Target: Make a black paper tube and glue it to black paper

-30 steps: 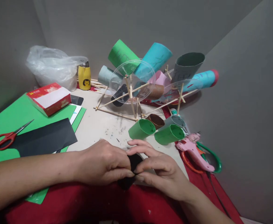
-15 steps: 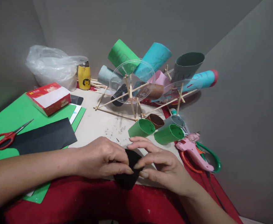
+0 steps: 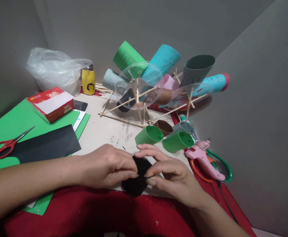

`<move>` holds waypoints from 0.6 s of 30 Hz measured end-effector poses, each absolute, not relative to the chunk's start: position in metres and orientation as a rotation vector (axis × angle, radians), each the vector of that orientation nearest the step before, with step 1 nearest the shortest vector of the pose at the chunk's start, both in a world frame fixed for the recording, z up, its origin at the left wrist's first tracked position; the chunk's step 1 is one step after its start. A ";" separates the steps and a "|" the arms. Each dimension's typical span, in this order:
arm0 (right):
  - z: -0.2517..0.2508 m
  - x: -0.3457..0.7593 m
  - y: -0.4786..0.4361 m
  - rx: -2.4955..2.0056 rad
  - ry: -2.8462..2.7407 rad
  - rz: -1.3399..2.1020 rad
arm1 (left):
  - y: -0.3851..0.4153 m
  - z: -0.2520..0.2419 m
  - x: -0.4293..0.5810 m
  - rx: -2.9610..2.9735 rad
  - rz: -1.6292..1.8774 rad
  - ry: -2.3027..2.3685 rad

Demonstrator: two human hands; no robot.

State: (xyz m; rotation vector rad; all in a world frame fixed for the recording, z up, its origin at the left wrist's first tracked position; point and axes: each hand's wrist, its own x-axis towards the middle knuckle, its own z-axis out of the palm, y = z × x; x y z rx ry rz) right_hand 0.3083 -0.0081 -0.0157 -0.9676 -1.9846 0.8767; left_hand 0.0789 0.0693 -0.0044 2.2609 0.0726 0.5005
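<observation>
A piece of black paper, bent into a rounded form, lies between my hands at the front edge of the white board. My left hand is closed on its left side, thumb and curled finger pinching the edge. From the right, my right hand pinches the same edge between thumb and index finger, its other fingers raised and bent. A thin dark edge runs across between the two pinches. Just beyond the fingers stand two green paper tubes, a brown paper tube and a grey one.
Stick frames carrying clear plastic discs and coloured tubes stand behind. A pink glue gun rests in a holder at right. Red scissors lie on black paper at left, near a red box and yellow bottle.
My fingers have shifted slightly on the black paper; its edge now shows as a line between both thumbs. The right fingertips pinch more tightly. Everything else stays in place.
</observation>
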 end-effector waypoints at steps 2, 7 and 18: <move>-0.017 0.305 -0.010 -0.963 -1.988 0.828 | 0.068 -0.007 0.079 2.272 0.511 0.065; -0.015 0.306 -0.012 -0.976 -1.943 0.885 | 0.069 -0.008 0.078 2.283 0.505 0.076; -0.025 0.315 -0.005 -0.980 -1.671 1.107 | 0.074 -0.003 0.079 1.818 0.462 0.338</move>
